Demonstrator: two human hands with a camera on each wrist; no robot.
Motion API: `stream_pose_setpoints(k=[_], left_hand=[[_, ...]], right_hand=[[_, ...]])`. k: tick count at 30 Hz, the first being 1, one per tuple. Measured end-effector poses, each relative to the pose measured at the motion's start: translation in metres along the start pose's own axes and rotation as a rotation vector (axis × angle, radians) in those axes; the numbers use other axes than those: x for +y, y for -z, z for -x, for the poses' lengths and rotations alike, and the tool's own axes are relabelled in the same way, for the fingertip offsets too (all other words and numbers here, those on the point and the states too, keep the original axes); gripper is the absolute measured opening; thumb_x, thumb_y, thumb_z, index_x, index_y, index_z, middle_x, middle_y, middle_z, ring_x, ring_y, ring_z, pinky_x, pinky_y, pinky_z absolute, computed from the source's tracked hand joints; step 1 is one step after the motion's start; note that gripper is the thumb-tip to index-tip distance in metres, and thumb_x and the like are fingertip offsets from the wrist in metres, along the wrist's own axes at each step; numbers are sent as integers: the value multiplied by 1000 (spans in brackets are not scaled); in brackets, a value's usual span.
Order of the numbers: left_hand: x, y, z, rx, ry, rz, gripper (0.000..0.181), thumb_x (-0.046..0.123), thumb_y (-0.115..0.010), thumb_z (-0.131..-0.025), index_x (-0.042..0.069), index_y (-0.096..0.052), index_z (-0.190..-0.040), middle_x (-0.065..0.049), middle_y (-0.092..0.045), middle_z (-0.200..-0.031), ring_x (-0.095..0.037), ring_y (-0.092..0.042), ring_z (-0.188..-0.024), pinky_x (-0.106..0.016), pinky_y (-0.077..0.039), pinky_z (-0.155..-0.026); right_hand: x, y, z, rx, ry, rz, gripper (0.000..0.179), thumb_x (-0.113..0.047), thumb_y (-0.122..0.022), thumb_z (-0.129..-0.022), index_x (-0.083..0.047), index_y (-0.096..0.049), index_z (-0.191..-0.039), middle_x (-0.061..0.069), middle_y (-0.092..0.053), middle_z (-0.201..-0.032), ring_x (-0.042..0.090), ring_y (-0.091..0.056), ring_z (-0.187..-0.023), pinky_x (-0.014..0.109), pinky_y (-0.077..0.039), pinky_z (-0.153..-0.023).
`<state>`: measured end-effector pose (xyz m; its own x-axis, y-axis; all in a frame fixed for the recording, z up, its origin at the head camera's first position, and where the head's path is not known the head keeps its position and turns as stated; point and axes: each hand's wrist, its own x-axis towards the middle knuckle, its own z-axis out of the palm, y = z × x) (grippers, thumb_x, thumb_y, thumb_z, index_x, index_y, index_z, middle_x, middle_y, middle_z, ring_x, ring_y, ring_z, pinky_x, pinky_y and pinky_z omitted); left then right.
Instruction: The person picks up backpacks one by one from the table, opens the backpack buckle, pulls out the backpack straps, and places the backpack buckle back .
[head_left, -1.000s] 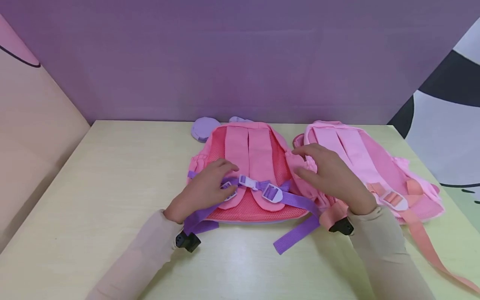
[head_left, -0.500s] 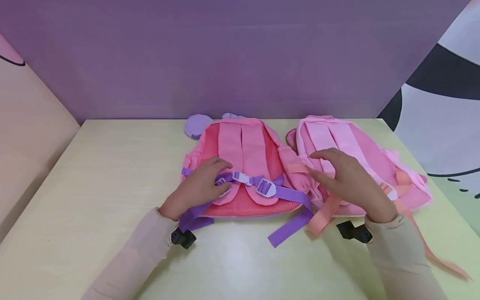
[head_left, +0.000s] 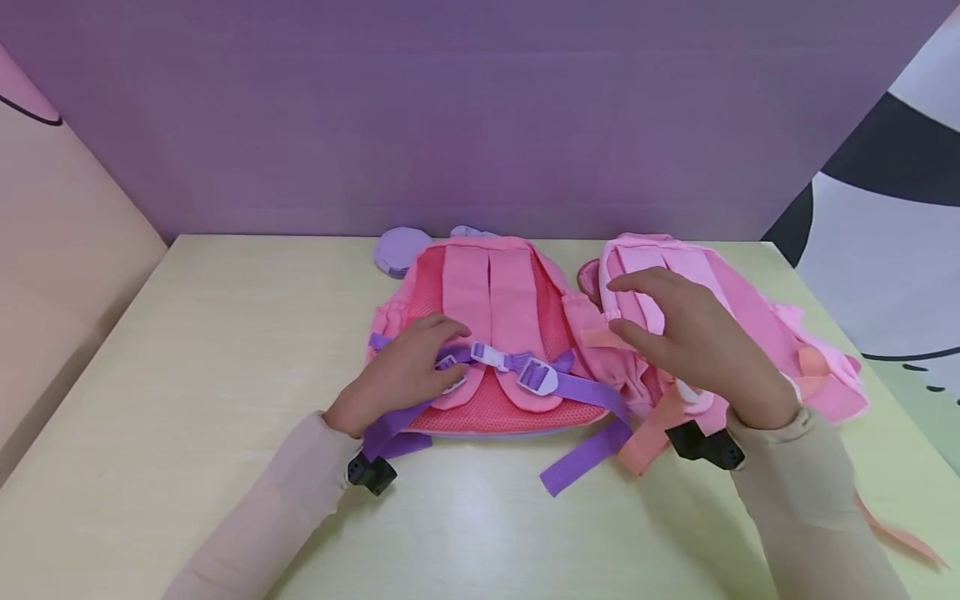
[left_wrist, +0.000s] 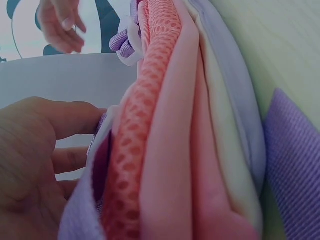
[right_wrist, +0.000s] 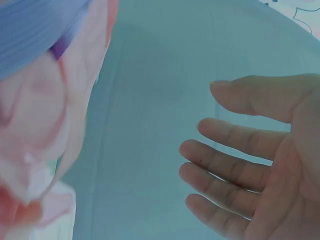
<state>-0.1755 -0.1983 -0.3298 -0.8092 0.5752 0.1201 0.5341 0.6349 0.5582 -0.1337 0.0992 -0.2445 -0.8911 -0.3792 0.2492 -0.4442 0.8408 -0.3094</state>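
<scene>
A pink backpack with a coral mesh back (head_left: 551, 325) lies straps-up on the table, its purple webbing joined across the front by a white buckle (head_left: 488, 357). My left hand (head_left: 408, 362) rests at its lower left, over the purple strap beside a white strap adjuster. In the left wrist view these fingers (left_wrist: 75, 117) touch the backpack's strap edge, loosely bent. My right hand (head_left: 693, 342) hovers with spread fingers and holds nothing, as the right wrist view also shows. Under it lies a lighter pink backpack (head_left: 757, 325) with orange straps, partly hidden by the hand and sleeve.
A round lilac pouch (head_left: 401, 252) sits behind the left backpack's top corner. Loose ends of a purple strap (head_left: 581, 462) and an orange strap (head_left: 651, 433) trail onto the pale table (head_left: 247, 333). A purple panel (head_left: 480, 125) stands along the back.
My right hand has moved right, away from the side of the left backpack, and lifted a little over the lighter one. The left hand has stayed on the strap. The head view shifted slightly.
</scene>
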Motion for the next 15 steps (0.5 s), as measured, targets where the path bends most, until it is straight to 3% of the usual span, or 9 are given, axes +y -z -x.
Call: stream_pose_setpoints(k=[7,12,15], left_hand=[[-2,-2,-2,14,2,-9,44,18,-67,-85,4,-57,-126,-10,-58,-122,-23,-55,-114,-39,-48,-95],[-3,-2,-2,10,11,-2,44,18,-66,-85,4,-57,-126,-10,-58,-121,-23,-55,-113,-39,-49,-95],[-3,-2,-2,7,15,-1,44,19,-66,-85,4,-57,-126,-9,-59,-121,-23,-56,-113,-39,-49,-95]], right_hand=[[-13,-18,-25,-46,25,-99,35,-11,-65,-87,1,-59,-119,15,-63,-108,29,-58,-99,48,-47,-89],[-18,-40,-38,-136,-45,-141,39,-13,-63,-88,0,-56,-125,18,-61,-117,34,-57,-108,49,-48,-91],[-19,-55,-45,-148,-40,-167,38,-11,-63,-87,1,-57,-123,19,-61,-117,32,-58,-106,48,-49,-90]])
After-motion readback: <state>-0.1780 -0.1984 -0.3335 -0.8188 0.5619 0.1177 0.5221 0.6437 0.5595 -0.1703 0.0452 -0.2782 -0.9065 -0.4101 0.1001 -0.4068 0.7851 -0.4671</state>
